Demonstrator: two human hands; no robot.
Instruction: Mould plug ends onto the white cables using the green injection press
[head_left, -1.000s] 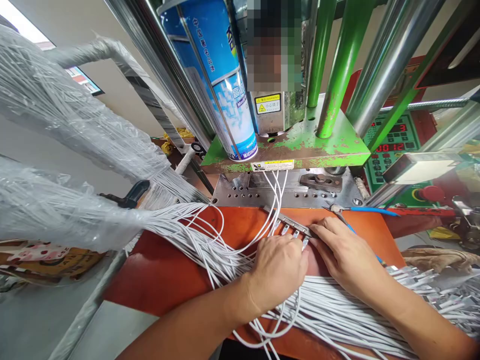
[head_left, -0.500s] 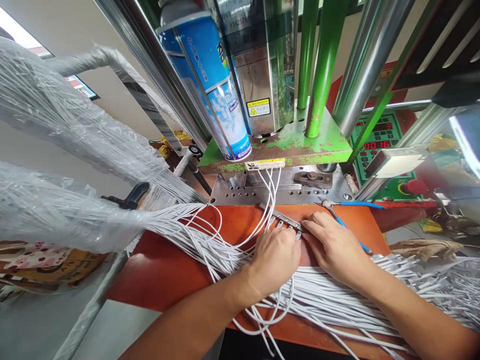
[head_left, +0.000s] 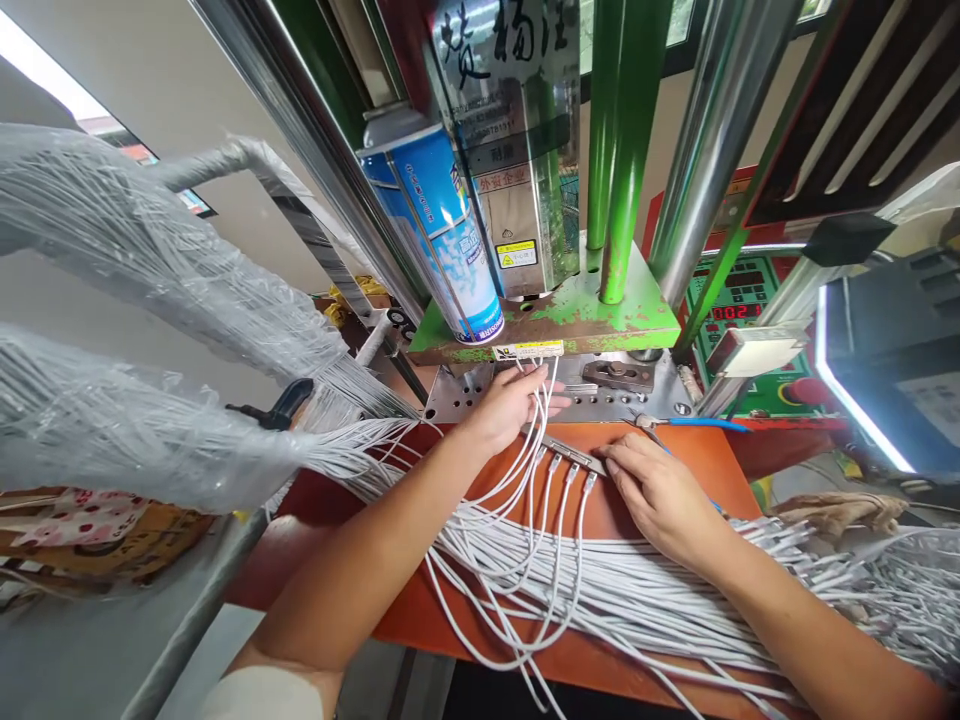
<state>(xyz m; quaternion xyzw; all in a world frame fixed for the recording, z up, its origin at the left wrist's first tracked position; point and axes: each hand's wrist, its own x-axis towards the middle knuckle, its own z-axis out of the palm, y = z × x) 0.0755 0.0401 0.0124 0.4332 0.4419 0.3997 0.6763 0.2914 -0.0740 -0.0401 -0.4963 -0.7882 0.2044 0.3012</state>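
Observation:
My left hand [head_left: 508, 403] reaches forward to the mouth of the green press [head_left: 555, 325] and closes its fingers around the white cables [head_left: 546, 385] that run into the mould. My right hand [head_left: 651, 492] rests on the orange table [head_left: 450, 460], fingertips pressing on the right end of a small metal fixture bar [head_left: 574, 455]. Several cable ends with metal plugs [head_left: 570, 472] sit side by side in that bar. A thick spread of white cables [head_left: 637, 590] lies across the table under both forearms.
A blue spray can [head_left: 442, 235] stands on the press plate. Blue-handled cutters [head_left: 690, 425] lie by the mould base. Plastic-wrapped cable bundles [head_left: 135, 420] hang at left. A green control panel [head_left: 750, 310] with red digits and a red button sits at right.
My left hand left the fixture bar and moved forward to the cables at the press opening. The right hand stayed on the bar. The view tilted up.

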